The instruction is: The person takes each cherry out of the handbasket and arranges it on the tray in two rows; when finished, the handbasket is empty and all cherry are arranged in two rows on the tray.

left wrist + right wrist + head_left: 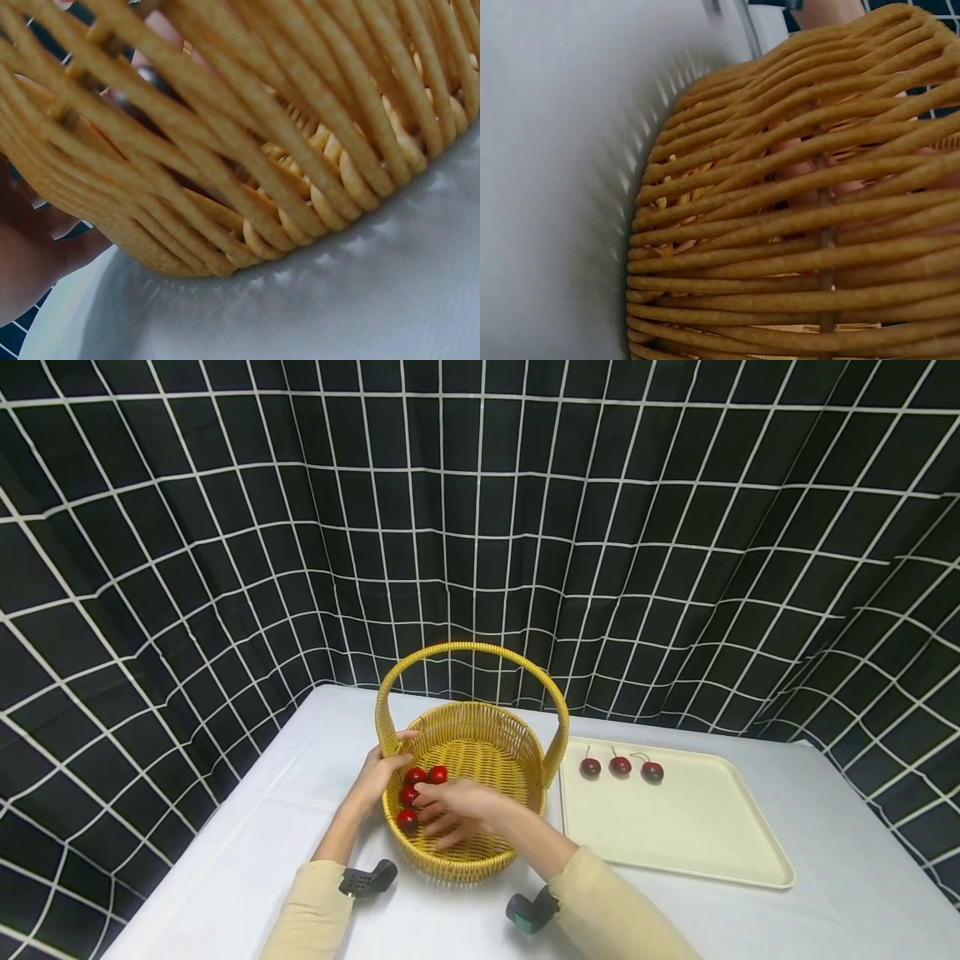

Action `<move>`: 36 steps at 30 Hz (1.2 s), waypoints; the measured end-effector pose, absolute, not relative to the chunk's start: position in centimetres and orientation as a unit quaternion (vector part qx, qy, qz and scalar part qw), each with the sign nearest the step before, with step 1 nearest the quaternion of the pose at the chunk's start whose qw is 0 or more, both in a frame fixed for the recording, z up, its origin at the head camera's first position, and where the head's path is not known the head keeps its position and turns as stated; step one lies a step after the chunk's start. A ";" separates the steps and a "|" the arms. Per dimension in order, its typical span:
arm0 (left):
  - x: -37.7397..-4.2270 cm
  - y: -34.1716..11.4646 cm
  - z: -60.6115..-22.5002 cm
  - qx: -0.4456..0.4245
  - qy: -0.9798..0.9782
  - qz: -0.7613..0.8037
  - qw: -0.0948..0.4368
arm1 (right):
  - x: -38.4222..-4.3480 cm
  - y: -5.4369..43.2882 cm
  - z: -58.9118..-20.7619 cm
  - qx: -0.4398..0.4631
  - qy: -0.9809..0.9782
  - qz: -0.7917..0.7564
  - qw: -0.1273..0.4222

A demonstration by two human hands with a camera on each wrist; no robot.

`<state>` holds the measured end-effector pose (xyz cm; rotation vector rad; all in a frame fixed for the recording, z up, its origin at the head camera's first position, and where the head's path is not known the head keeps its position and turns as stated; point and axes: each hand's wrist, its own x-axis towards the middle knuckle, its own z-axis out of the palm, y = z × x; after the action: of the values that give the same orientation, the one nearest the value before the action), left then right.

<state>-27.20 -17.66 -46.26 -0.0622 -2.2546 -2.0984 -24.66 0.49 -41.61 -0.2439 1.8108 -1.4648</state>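
A yellow woven basket point(480, 756) with a tall arched handle stands on the table in the head view. My left hand point(378, 774) grips its left rim beside the handle's foot. In the left wrist view, part of that hand point(30, 255) shows beyond the wickerwork. Several dark red cherries point(407, 820) lie inside along the basket's left wall. My right hand point(461, 806) is inside the basket, blurred, fingers spread and fingertips right at the cherries. Wicker point(795, 202) covers most of the right wrist view, the hand showing only through gaps.
Right of the basket, a cream tray point(682, 827) holds three stemmed cherries point(620, 766) in a row near its far edge. A white cloth point(247, 827) covers the table. Behind hangs a black curtain point(480, 527) with a white grid.
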 end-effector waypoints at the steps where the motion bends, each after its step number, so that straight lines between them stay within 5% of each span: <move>1: -27.2 -17.6 -46.2 -0.021 -0.732 -0.680 0.031 | -24.7 0.4 -41.6 -0.096 0.714 -0.573 0.391; 36: -27.3 -17.7 -46.2 -0.027 -0.730 -0.682 0.027 | -25.1 0.4 -42.4 -0.148 0.734 -0.549 0.371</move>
<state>-27.35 -17.75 -46.21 -0.0826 -2.2550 -2.1077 -25.08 0.41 -42.39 -0.3784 1.8830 -1.4090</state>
